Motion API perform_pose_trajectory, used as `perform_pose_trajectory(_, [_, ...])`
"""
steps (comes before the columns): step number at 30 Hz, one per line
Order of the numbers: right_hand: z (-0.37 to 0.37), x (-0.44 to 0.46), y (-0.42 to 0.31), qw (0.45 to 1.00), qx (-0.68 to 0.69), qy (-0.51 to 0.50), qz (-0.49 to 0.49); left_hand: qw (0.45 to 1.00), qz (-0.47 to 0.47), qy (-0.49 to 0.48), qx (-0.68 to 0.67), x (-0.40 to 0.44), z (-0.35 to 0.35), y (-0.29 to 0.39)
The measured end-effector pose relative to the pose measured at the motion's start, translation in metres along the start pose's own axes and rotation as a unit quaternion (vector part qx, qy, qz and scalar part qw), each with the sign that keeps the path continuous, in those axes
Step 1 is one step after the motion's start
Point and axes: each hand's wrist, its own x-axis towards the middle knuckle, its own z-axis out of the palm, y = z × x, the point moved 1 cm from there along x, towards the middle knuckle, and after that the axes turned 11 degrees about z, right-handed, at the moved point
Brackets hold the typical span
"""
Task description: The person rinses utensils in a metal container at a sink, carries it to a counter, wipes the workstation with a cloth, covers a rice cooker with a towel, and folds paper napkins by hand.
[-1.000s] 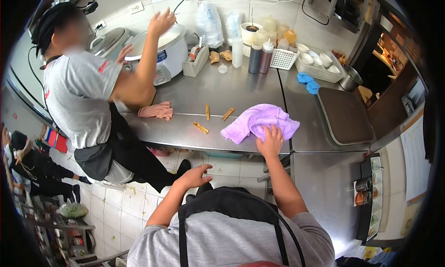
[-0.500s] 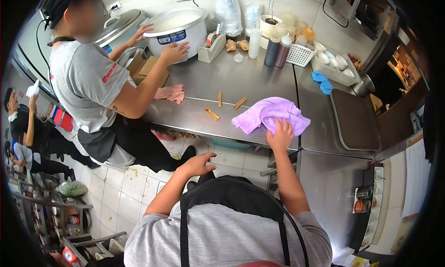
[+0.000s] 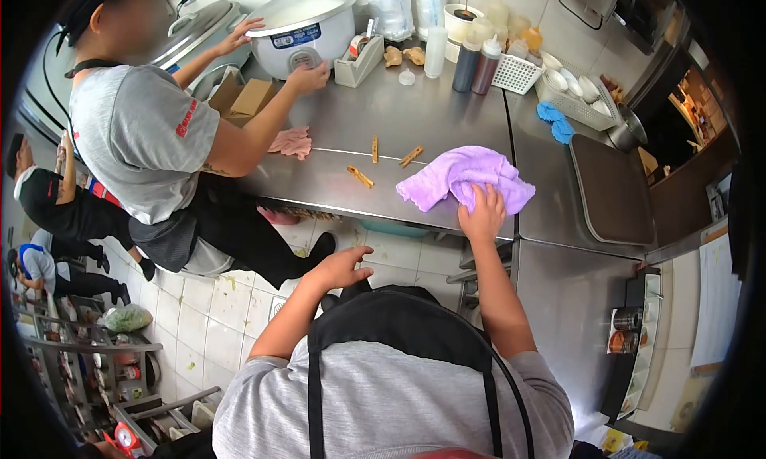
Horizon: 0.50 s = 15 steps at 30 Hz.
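Observation:
A crumpled purple cloth [image 3: 447, 176] lies near the front edge of the steel counter. My right hand [image 3: 483, 212] holds it at its near right side, fingers bent over the fabric. My left hand [image 3: 341, 269] hangs in the air in front of the counter, above the floor, with nothing in it and its fingers apart. Left of the cloth, three wooden clothespins lie on the metal: one upright in view [image 3: 375, 149], one slanted near the cloth [image 3: 411, 156] and one closer to the edge [image 3: 360, 177]. The cloth's underside is hidden.
At the left a co-worker [image 3: 144, 132] touches a large white rice cooker [image 3: 303, 32]. A pink cloth [image 3: 292, 142], sauce bottles [image 3: 485, 66], a white basket [image 3: 515, 74], blue gloves [image 3: 554, 122] and a brown tray [image 3: 610, 184] sit on the counter.
The view has shifted slightly. The co-worker's near hand has lowered to the front of the rice cooker. My right hand stays on the cloth, and my left hand remains in the air.

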Motion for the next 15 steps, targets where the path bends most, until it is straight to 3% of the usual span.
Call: perform_pose_trajectory(15, [0.000, 0.001, -0.001, 1.000, -0.001, -0.005, 0.007, 1.000, 0.010, -0.011, -0.003, 0.000, 0.006, -0.008])
